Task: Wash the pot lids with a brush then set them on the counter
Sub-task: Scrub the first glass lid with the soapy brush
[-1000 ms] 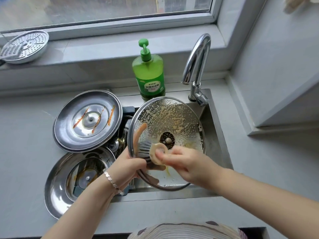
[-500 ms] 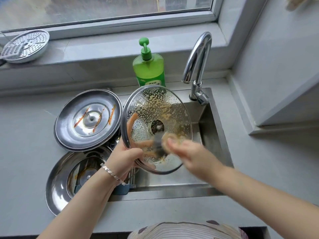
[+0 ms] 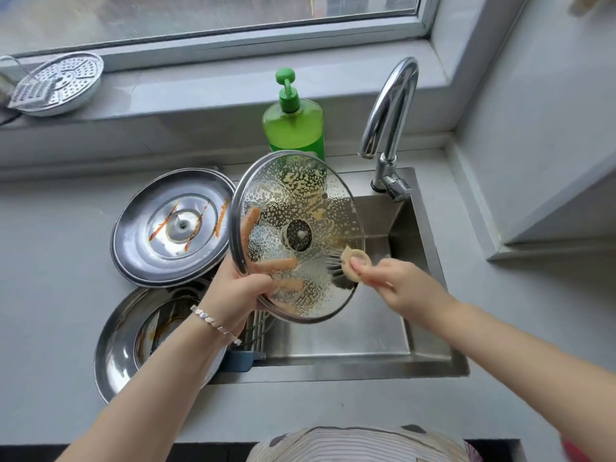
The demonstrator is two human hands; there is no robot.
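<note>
A glass pot lid point(image 3: 300, 208) with a steel rim, covered in soap suds, is tilted over the sink. My left hand point(image 3: 233, 291) grips its lower left rim, fingers showing through the glass. My right hand point(image 3: 396, 288) holds a round wooden brush point(image 3: 350, 266), its dark bristles pressed on the lid's lower right part. Two steel lids lie left of the sink: one point(image 3: 170, 228) with orange streaks, another point(image 3: 133, 341) underside up, partly under my left arm.
The steel sink point(image 3: 416, 328) sits below the lid, with a chrome tap point(image 3: 388, 135) at its back right. A green soap bottle point(image 3: 295, 118) stands behind the lid. A perforated steamer plate point(image 3: 56, 83) lies on the windowsill. Grey counter point(image 3: 50, 278) surrounds the sink.
The brush has moved from the lid's centre to its lower right edge. The lid has been raised and tilted a little to the left.
</note>
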